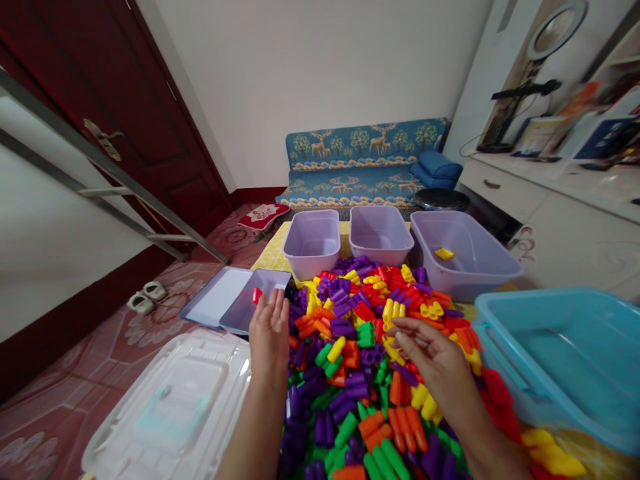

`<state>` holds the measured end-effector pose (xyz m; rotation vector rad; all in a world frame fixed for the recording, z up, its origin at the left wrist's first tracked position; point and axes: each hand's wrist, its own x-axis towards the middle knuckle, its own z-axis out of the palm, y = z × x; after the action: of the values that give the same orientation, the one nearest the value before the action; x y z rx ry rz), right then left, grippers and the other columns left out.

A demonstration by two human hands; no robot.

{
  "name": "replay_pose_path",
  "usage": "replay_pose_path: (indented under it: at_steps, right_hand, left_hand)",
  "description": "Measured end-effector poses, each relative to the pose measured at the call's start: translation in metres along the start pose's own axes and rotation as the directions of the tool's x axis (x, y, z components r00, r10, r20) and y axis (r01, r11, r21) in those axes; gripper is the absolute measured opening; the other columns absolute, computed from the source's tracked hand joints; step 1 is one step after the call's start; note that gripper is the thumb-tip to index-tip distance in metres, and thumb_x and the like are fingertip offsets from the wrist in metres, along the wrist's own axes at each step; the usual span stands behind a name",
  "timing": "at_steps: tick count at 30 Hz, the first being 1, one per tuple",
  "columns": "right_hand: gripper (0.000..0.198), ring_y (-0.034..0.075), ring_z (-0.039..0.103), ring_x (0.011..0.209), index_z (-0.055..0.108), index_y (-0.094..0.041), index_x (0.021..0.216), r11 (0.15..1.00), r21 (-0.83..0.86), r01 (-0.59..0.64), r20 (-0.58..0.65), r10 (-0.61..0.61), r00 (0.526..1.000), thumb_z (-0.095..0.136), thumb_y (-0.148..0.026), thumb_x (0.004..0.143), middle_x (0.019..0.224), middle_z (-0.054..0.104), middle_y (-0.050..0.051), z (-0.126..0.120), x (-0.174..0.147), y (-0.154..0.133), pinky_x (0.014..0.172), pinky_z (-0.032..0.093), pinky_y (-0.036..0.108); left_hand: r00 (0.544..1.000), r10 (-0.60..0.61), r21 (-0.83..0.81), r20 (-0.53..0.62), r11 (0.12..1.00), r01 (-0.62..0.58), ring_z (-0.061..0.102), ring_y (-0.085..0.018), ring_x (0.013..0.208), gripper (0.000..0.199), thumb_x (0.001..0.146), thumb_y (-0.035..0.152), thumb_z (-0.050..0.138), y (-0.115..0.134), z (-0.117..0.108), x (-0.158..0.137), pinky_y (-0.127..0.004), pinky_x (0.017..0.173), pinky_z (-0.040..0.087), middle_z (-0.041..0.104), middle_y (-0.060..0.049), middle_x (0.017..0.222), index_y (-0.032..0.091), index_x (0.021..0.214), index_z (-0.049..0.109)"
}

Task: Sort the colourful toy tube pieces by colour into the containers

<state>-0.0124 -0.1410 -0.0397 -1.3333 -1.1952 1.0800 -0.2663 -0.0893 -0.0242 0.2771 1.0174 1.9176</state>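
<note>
Soft, even indoor light; faint shadows. Corners darker. White glints on clear lid (170, 400), left of left hand (270, 333). Wide-angle lean in door (135, 93), beyond that hand. Clutter (605, 137) smeared, beyond and right of right hand (433, 353).

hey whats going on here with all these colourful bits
Someone is working over a heap of colourful plastic pieces. The left hand is open beside a lilac box, with a red piece just past its fingers. The right hand is at a yellow block in the heap; whether it grips it is unclear. A lone yellow piece lies in the rightmost lilac bin.
</note>
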Motion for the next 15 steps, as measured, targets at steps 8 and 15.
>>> replay_pose_path:
  at_steps: [8,15]
  right_hand:
    - [0.027,0.024,0.064,0.1,0.068,-0.022,0.1,0.826,-0.496,0.268,-0.049,-0.334,0.941,0.054,-0.041,0.086,0.107,0.069,0.008,-0.024,0.012,0.012,0.092,0.049,0.041]
    - [0.025,0.023,0.064,0.101,0.069,-0.023,0.098,0.848,-0.451,0.279,-0.003,-0.314,0.949,0.055,-0.04,0.087,0.107,0.069,0.007,-0.019,0.01,0.018,0.092,0.05,0.039]
  left_hand:
    - [0.685,0.022,0.683,0.728,0.063,-0.728,0.051,-0.029,0.122,0.054,0.069,0.004,0.055,-0.012,-0.014,-0.01,-0.049,0.109,0.037,0.063,-0.009,0.126,0.021,0.119,0.067]
    - [0.507,-0.237,0.491,0.829,-0.128,-0.862,0.046,-0.029,0.121,0.072,0.064,-0.004,0.051,-0.016,-0.015,-0.004,-0.049,0.105,0.038,0.059,-0.005,0.131,0.03,0.126,0.062]
